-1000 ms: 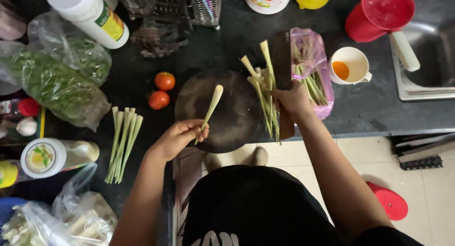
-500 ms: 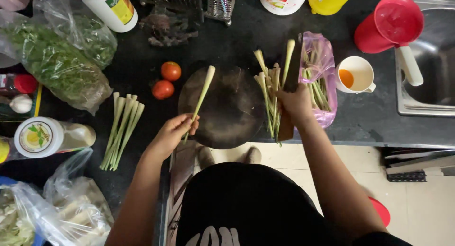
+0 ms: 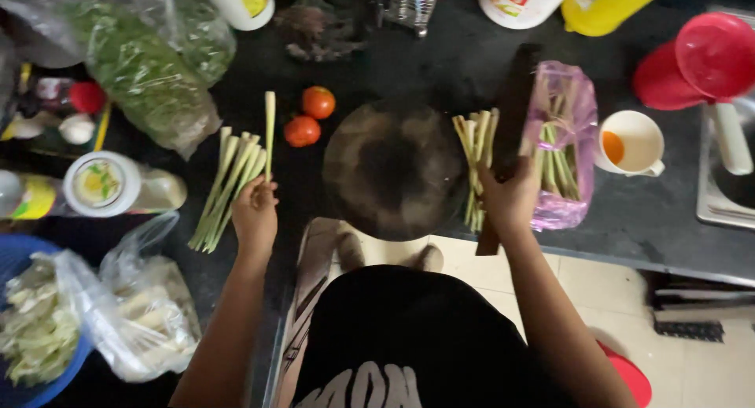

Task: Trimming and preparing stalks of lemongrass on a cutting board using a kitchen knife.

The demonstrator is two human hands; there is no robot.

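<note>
**A:** ok what's sitting in what here?

**B:** Pink plastic bag [image 3: 560, 152] at about 3 o'clock from the round board [image 3: 393, 168], thin green stalks inside it. White cup [image 3: 633, 143] just past that, with something orange in the bottom. Clear bags of leafy greens [image 3: 145, 77] up at 10 o'clock, and a blue basket [image 3: 16, 321] at 8 o'clock holding pale chopped leaves in crinkly plastic.

**A:** textures?

**B:** Desk [image 3: 668, 219] is dark and a bit glossy. Board is round, dark, worn-looking wood. Two smooth red tomatoes [image 3: 310, 117] just off its 10 o'clock edge. Lemongrass is long, stiff, pale green going whitish at the ends.

**A:** and the hands?

**B:** Left hand [image 3: 255, 211] is at 9 o'clock from the board, fingers pinching one lemongrass stalk [image 3: 270, 132] that points straight up toward 12, right beside the loose pile [image 3: 228, 188] lying on the desk. Right hand [image 3: 511, 195] is curled around a dark knife [image 3: 507, 132], blade toward 12, next to a bundle of stalks [image 3: 476, 160] at the board's 3 o'clock edge.
</note>
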